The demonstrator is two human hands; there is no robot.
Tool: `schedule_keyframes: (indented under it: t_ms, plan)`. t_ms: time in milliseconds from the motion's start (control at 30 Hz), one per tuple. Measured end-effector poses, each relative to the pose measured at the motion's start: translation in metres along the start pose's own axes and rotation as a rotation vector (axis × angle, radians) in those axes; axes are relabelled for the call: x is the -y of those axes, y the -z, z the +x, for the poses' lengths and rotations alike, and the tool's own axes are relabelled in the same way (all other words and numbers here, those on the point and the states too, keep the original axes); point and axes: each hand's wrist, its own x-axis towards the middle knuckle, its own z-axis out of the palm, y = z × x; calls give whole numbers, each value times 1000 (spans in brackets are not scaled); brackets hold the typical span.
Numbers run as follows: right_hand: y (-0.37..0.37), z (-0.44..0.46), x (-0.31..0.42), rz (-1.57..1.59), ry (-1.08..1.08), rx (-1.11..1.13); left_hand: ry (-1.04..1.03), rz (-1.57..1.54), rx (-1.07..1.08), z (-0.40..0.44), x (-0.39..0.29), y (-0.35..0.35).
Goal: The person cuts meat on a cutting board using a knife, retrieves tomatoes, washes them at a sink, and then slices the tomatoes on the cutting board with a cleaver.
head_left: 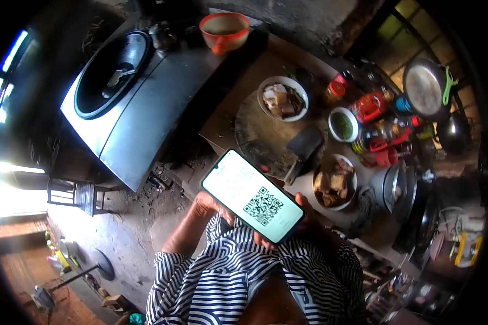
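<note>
A smartphone (253, 197) with a bright screen showing a QR code lies tilted in front of my striped shirt, screen facing up. My left hand (211, 206) grips its left end, thumb along the lower edge. At the other end my right hand (303, 208) holds the phone, partly hidden beneath it and in shadow. Just beyond the phone, a cleaver (302, 150) rests on a round wooden chopping board (249, 122). A white bowl of cut meat pieces (281, 101) stands on the board's far side. Nearer my right hand is a bowl of browned chunks (332, 184).
On the left, a metal-topped stove (146, 108) holds a large wok (111, 76) and an orange-rimmed pot (225, 31). Sauce bottles (382, 135), a bowl of chopped greens (342, 124) and a metal pot (393, 187) crowd the right side. A pan (425, 88) hangs beyond them.
</note>
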Motion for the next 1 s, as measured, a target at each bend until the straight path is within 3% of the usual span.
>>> schedule_keyframes:
  t_ms: [33, 67, 100, 200, 233, 300, 333, 367, 433, 633, 733, 767, 867, 900, 1000]
  plan:
    - [-5, 5, 8, -53, -43, -12, -19, 14, -5, 1, 1, 1]
    - [-17, 14, 12, -195, 52, 85, 51, -103, -161, -2, 2, -5]
    - [-30, 42, 12, -123, 25, 36, 149, -33, -206, -16, -8, 9]
    - [-16, 89, 28, -82, -37, 37, 61, -58, -235, -14, -24, 33]
    - [-17, 102, 40, -114, -29, -28, 8, -103, -334, -16, -20, 42]
    - [7, 140, 50, 52, -109, 49, 100, -167, -498, -80, 2, 108]
    - [11, 158, 56, 54, -100, 1, 87, -353, -369, -88, -1, 114]
    - [21, 175, 62, 23, -84, -48, -49, -223, -478, -96, 8, 119]
    - [32, 211, 63, 66, -51, -81, 5, -145, -768, -114, -9, 95]
    - [64, 271, 72, 41, -19, -200, 146, -143, -792, -157, 11, 101]
    - [71, 299, 88, 66, 37, -91, 125, -45, -854, -144, 18, 112]
    - [73, 314, 90, 104, 207, -211, 180, -44, -793, -137, 23, 119]
    - [76, 321, 95, -43, 163, -254, 101, 8, -782, -145, 36, 118]
    - [79, 323, 70, -64, 132, -456, 184, -16, -795, -164, 36, 97]
    - [90, 339, 74, -347, 86, -271, 266, 2, -953, -160, 32, 102]
